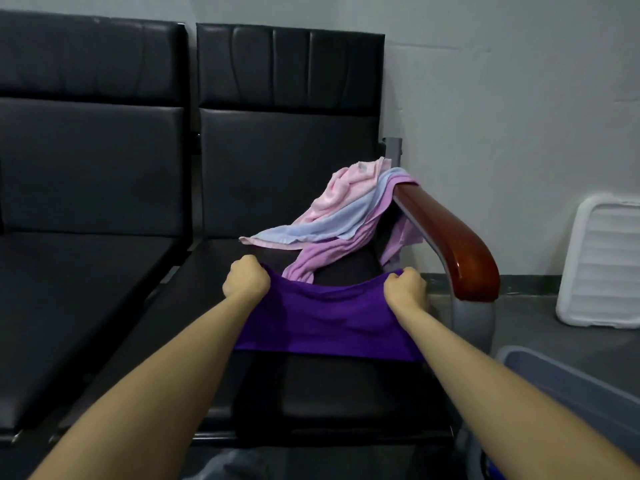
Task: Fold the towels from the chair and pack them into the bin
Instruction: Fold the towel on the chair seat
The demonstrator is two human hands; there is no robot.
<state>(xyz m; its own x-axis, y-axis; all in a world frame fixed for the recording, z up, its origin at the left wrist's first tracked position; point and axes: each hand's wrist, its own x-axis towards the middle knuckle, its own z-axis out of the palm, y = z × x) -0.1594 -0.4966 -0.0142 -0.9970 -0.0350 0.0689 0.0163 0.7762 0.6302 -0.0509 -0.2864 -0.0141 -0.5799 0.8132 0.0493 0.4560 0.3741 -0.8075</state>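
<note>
Head view: no legible writing.

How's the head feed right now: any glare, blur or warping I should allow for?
Head view: dim, soft light; a bright glare streak on the wooden armrest; wide-angle bending at the edges; the bin is blurred at the frame edge; the purple towel and both hands read clearly.

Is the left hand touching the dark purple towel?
Touching. The head view shows the left hand gripping the purple towel by its upper corner, fingers curled round the cloth.
</note>
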